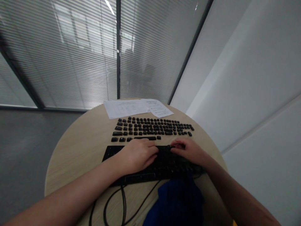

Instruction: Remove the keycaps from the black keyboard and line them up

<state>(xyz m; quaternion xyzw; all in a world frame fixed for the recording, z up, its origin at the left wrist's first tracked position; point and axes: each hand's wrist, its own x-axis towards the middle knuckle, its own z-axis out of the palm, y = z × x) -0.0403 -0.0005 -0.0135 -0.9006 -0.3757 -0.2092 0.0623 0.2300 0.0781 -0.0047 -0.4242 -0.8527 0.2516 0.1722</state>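
Note:
A black keyboard base (164, 166) lies on the round wooden table, and rows of loose black keycaps (150, 125) are laid out just beyond it. My left hand (138, 154) rests over the middle of the base with its fingers bent; the fingertips are partly hidden, and whatever they may hold cannot be seen. Over the right part of the base's far edge is my right hand (187, 149), its thumb and fingers curled together at a small dark piece too indistinct to name.
Printed paper sheets (127, 108) lie at the table's far edge. Black cables (123, 204) loop in front of the keyboard. Dark blue cloth (176, 201) shows at the near side. A glass wall with blinds stands behind, a white wall at the right.

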